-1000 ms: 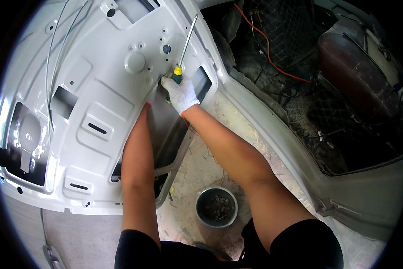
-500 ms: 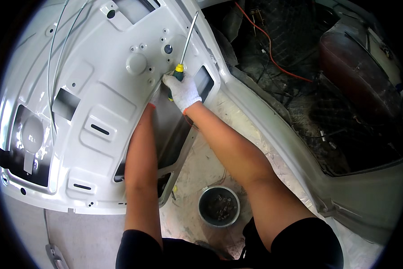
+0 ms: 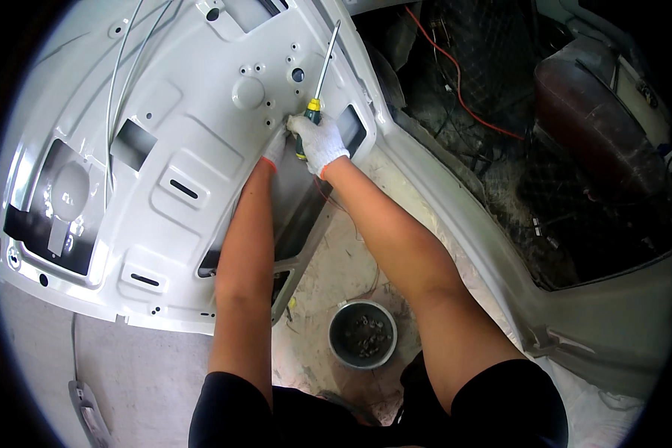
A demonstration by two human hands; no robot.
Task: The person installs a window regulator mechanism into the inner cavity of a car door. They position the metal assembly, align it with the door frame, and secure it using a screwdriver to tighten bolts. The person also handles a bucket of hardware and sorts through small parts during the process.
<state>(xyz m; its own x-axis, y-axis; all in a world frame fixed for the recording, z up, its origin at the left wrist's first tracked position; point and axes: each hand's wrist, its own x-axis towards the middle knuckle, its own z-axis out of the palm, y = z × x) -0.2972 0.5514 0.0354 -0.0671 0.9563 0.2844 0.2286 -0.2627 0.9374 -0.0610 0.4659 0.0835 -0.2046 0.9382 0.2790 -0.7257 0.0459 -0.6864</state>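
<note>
A bare white car door panel (image 3: 201, 127) with cutouts and screw holes stands in front of me. My right hand (image 3: 324, 140), in a white knitted glove with an orange cuff, is closed around the dark green and yellow handle of a screwdriver (image 3: 323, 78). The screwdriver's long shaft points up and away, its tip near the door's far edge. My left hand (image 3: 276, 148), gloved the same way, reaches to the edge of the large cutout, just left of the right hand. The panel and the right hand hide its fingers.
On the floor between my arms sits a round metal bowl (image 3: 363, 334) of small hardware. Two thin pale cables (image 3: 121, 97) hang over the door's left. The body sill (image 3: 455, 224) runs along the right; past it lie an orange cable (image 3: 457, 71) and a dark red seat (image 3: 586, 123).
The door has shifted right and slightly up in view, and both hands with it. More of the left glove shows now. The screwdriver stays in my right hand.
</note>
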